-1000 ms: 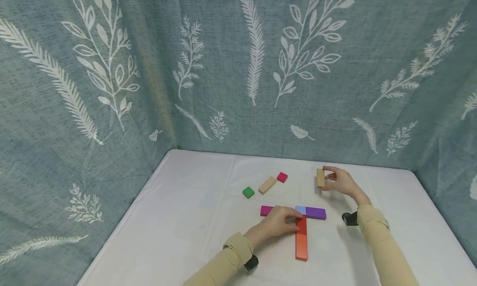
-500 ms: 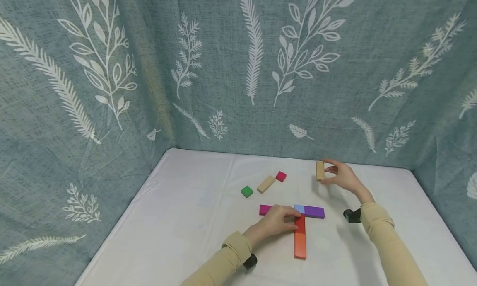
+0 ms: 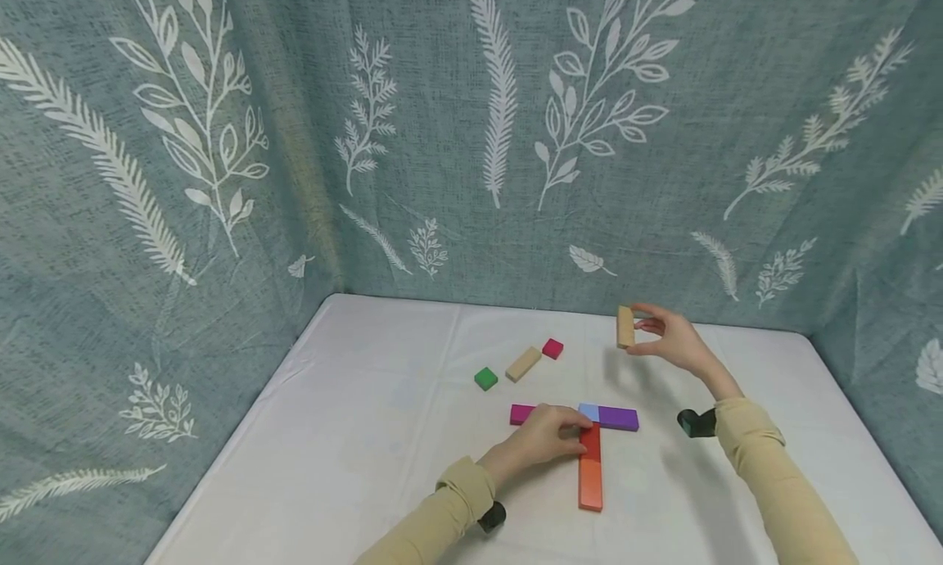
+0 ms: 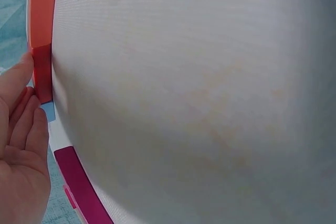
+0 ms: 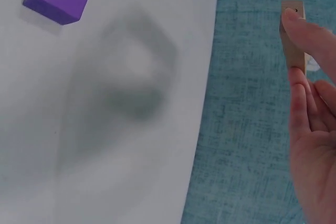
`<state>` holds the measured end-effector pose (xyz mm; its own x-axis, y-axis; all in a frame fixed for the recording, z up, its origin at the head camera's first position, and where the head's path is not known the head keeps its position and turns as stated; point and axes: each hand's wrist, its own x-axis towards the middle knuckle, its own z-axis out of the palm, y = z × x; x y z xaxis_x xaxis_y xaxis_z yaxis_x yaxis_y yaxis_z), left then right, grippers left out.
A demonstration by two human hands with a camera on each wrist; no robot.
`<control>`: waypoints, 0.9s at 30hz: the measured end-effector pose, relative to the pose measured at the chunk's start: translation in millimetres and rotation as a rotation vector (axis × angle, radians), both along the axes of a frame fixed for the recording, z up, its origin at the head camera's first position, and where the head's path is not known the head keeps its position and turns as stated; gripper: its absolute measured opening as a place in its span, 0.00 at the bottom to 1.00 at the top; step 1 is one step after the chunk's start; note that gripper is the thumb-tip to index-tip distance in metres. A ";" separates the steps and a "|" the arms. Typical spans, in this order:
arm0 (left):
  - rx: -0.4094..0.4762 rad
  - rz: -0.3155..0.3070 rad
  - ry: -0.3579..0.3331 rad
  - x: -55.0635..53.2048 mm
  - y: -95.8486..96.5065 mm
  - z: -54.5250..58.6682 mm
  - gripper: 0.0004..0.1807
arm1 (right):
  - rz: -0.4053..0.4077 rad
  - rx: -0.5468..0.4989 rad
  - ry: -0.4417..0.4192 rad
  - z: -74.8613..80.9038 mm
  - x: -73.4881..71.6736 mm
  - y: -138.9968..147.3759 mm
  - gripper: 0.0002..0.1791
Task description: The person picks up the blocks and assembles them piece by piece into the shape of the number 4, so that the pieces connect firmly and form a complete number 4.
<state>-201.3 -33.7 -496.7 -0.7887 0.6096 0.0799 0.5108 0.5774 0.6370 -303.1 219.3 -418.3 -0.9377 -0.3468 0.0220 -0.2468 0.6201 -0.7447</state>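
My right hand (image 3: 678,343) pinches a plain wooden block (image 3: 625,327) by its ends, between thumb and fingertips. The block is held up over the back of the table, its shadow below; the right wrist view also shows this wooden block (image 5: 294,35). Thumb and fingers of my left hand (image 3: 541,436) hold a red block (image 3: 592,442) lying on the table. An orange block (image 3: 590,485) adjoins the red block's near end. Beyond its far end lie a light blue block (image 3: 588,412) and a purple block (image 3: 618,418). A magenta block (image 4: 84,187) is partly hidden behind the left hand.
Farther back on the white table (image 3: 354,401) lie a green block (image 3: 485,378), another wooden block (image 3: 524,363) and a small crimson block (image 3: 552,349). A teal leaf-patterned curtain (image 3: 442,139) hangs behind the table and at its sides.
My right hand has lifted the wooden block upward and slightly away, and its shadow now stands farther from it. My left hand has stayed at the red block.
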 end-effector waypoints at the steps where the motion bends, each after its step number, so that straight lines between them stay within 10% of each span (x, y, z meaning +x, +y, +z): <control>1: -0.001 0.002 -0.003 0.1 0.1 0.3 0.19 | -0.001 0.002 0.000 0.7 0.2 -1.0 0.46; 27: 0.001 0.000 -0.009 -0.2 -2.0 -3.5 0.19 | 0.068 -0.051 0.030 12.3 10.5 -27.4 0.45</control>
<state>-201.6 -35.7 -500.3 -0.7894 0.6094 0.0736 0.5052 0.5770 0.6418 -292.6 191.9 -406.0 -0.9106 -0.4074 0.0689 -0.3098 0.5629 -0.7663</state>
